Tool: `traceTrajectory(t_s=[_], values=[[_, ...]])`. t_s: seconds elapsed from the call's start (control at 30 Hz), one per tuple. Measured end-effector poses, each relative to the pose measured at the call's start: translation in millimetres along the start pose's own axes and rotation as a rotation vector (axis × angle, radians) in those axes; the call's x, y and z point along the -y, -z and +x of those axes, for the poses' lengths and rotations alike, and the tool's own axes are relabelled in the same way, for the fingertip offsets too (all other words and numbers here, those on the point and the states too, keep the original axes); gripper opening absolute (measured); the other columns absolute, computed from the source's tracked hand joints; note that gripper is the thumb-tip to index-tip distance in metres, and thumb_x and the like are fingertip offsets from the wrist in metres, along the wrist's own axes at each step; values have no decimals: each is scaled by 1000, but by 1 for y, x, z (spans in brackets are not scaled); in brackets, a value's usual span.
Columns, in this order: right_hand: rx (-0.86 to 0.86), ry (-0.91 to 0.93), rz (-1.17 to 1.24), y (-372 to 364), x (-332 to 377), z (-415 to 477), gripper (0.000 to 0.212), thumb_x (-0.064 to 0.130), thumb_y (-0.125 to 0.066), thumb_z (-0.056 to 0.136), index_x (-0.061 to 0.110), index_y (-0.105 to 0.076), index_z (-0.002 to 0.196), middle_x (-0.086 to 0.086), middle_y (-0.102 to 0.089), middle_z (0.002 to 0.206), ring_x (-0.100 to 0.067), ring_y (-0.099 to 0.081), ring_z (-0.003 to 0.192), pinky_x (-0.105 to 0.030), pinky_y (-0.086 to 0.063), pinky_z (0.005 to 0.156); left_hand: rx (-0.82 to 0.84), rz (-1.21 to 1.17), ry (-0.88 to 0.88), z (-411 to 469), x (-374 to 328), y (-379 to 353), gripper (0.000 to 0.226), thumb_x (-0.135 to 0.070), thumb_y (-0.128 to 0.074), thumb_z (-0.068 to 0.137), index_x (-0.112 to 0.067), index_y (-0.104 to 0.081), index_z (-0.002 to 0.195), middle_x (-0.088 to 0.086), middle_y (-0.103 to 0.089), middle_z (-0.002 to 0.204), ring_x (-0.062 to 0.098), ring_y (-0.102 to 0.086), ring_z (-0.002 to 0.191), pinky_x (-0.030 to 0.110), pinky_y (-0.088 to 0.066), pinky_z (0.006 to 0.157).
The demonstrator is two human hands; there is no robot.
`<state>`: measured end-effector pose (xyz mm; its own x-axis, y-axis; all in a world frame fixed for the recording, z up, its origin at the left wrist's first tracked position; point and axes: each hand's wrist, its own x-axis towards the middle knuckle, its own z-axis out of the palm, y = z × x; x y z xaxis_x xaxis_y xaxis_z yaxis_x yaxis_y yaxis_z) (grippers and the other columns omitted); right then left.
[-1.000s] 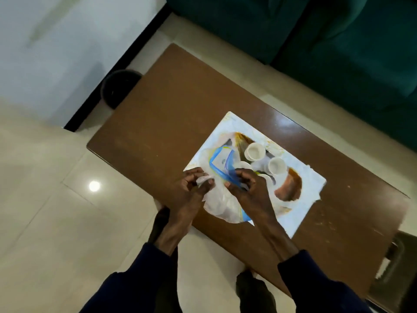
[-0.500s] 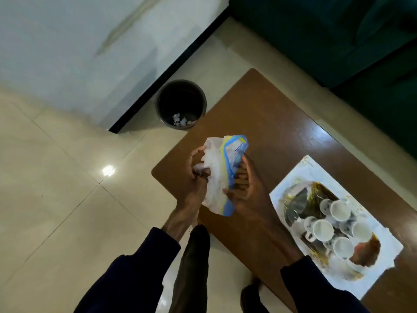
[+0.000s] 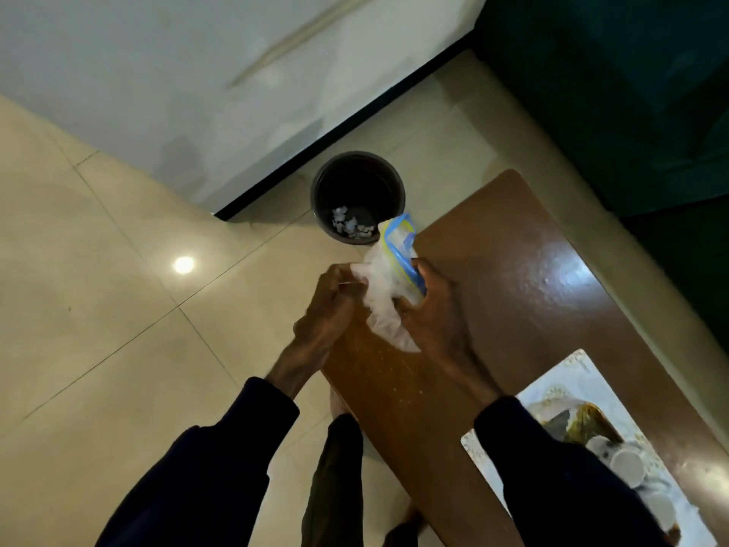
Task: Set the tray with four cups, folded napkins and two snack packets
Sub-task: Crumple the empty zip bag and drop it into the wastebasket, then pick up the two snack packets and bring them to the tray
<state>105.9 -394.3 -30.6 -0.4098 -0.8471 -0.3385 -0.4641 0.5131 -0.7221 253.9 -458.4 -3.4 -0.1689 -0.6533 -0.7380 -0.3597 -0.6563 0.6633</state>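
Observation:
Both hands hold a crumpled clear plastic bag [image 3: 384, 286] with a blue and yellow edge above the left end of the brown table [image 3: 524, 294]. My left hand [image 3: 329, 309] pinches its left side. My right hand [image 3: 432, 305] grips its right side. The bag's top points toward a black bin [image 3: 357, 197] on the floor. The white patterned tray [image 3: 493, 456] lies at the lower right, partly hidden by my right sleeve. White cups [image 3: 627, 465] stand on it.
The black bin holds several scraps of white paper [image 3: 351, 225]. A dark green sofa [image 3: 615, 92] runs along the far side of the table. A white wall with a black skirting [image 3: 339, 132] is behind the bin. Beige floor tiles lie to the left.
Both hands lifted the plastic bag off the tray and carried it left, toward the bin. My view swung left, so the tray slid to the lower right.

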Motion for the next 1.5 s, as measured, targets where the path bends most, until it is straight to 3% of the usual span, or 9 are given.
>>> traceTrajectory(t_s=[0.1,0.2,0.4,0.5,0.8,1.0,1.13,1.37,1.5], values=[[-111,89,-217,-4,13,49,54,14,-76,82,19,-53,130,-11,-64,119,-26,-62,108,-26,-46,79,-181,53,-151,11,-2,24,20,-21,-58,102,-20,-64,122,5,-65,127,18,-65,110,41,-58,96],[-244,196,-505,-10,28,103,54,10,-78,75,14,-52,122,-13,-65,106,-35,-60,100,-40,-48,77,-232,71,-163,20,-3,43,17,-17,-59,102,-16,-69,115,4,-72,118,22,-69,108,47,-58,98],[47,80,-868,-67,44,189,87,21,-80,79,8,-29,148,-18,-51,137,-37,-46,128,-51,-43,95,-301,85,-186,37,4,63,17,-7,-58,97,-17,-71,104,-2,-77,98,18,-74,93,41,-60,91],[121,57,-813,-87,41,191,95,22,-81,80,6,-23,153,-19,-41,149,-38,-42,135,-53,-42,101,-322,87,-151,43,9,71,16,-9,-60,95,-20,-71,100,-3,-77,95,18,-75,90,43,-60,91],[15,255,-289,-43,54,102,27,6,-64,93,10,-67,119,-8,-73,109,-22,-69,102,-19,-47,78,-301,194,-218,27,-5,72,5,-19,-65,98,-22,-69,97,0,-75,102,18,-70,98,43,-59,92],[14,167,-121,5,60,44,25,7,-60,94,12,-68,116,-7,-75,108,-19,-71,98,-33,-62,81,-215,327,-373,1,-28,44,7,-29,-66,96,-23,-69,94,-17,-68,85,-4,-65,83,14,-50,75],[-59,166,-80,37,47,8,17,16,-61,96,15,-71,109,-2,-76,97,-12,-71,84,-29,-62,74,-118,369,-432,-19,-37,18,6,-32,-67,94,-26,-69,93,-19,-69,85,-9,-66,81,0,-46,67],[-145,132,-71,99,5,-76,16,18,-64,96,17,-72,110,4,-76,97,0,-65,80,-1,-48,69,38,438,-483,-77,-28,-37,11,-33,-71,94,-23,-71,99,-9,-74,94,3,-70,87,14,-53,77],[-223,126,-69,129,-25,-134,19,21,-66,96,10,-74,109,-4,-78,99,-13,-72,85,-9,-51,74,135,499,-530,-124,-12,-68,7,-34,-70,95,-28,-69,99,-11,-73,95,2,-69,89,9,-50,76]])
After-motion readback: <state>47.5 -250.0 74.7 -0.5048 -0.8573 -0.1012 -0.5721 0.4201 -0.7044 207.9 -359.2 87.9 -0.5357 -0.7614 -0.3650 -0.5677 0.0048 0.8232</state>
